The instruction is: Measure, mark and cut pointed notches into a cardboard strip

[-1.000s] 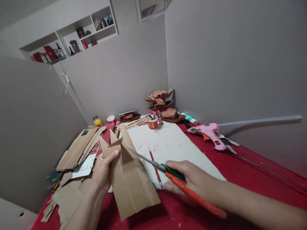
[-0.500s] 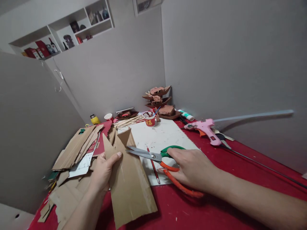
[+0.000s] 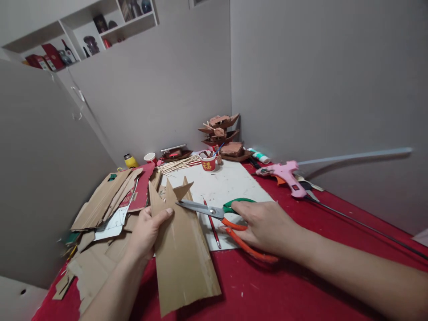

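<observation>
My left hand (image 3: 150,229) grips a brown piece of cardboard (image 3: 182,258) by its left edge, thumb on top. Pointed tips stand at the cardboard's far end, and one triangular flap is bent up to the right. In my right hand (image 3: 259,223) is a pair of scissors (image 3: 214,211) with one green and one orange handle. The blades look nearly closed, their tips at the cardboard near the base of the flap. A red pencil (image 3: 212,225) lies under the scissors on a white board (image 3: 230,183).
At left lies a pile of cardboard scraps (image 3: 100,200). A pink glue gun (image 3: 286,176) with a long glue stick rests at right. Behind are a red paper cup (image 3: 207,164), thin wooden sticks (image 3: 177,165) and brown model boats (image 3: 220,129). A red cloth (image 3: 234,285) covers the table.
The triangular flap has swung further right and down, so more of the pointed tips shows. The scissor blades have come closer together. The view has shifted slightly.
</observation>
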Action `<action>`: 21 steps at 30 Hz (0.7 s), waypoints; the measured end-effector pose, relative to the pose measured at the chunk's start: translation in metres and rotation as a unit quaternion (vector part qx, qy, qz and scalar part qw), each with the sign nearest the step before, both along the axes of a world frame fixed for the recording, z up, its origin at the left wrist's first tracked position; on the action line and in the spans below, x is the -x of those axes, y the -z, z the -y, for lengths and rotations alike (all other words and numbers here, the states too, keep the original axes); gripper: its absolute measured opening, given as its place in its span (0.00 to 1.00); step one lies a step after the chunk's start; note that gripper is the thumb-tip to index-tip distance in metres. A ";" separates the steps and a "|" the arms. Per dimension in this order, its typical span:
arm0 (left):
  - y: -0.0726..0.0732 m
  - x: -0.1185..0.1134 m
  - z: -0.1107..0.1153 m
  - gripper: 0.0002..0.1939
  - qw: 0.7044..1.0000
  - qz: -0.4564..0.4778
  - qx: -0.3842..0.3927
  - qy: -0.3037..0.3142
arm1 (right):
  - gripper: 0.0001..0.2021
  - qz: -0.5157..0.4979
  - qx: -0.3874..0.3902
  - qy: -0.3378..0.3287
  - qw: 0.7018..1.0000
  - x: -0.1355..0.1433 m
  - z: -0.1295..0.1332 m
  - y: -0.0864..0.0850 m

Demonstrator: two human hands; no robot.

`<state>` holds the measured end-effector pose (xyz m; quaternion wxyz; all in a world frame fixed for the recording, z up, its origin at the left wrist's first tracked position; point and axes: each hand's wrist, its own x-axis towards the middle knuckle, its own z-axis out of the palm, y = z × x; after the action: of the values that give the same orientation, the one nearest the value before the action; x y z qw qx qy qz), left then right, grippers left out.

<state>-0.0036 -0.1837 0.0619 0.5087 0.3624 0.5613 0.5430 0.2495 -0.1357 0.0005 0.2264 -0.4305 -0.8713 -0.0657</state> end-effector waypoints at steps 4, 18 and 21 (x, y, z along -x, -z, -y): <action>-0.005 0.001 0.001 0.23 1.000 0.002 0.027 0.011 | 0.17 -0.022 -0.058 -0.028 0.998 -0.001 -0.003 0.003; 0.002 0.014 -0.008 0.19 0.997 -0.008 0.061 0.045 | 0.20 -0.026 -0.116 -0.088 0.989 -0.004 -0.019 0.016; 0.002 0.018 -0.009 0.19 0.997 -0.014 0.051 0.061 | 0.22 -0.040 -0.124 -0.110 0.985 -0.006 -0.020 0.017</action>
<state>-0.0214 -0.1747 0.0600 0.5505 0.3769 0.5728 0.4762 0.2550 -0.1155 -0.0161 0.3183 -0.3033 -0.8886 -0.1304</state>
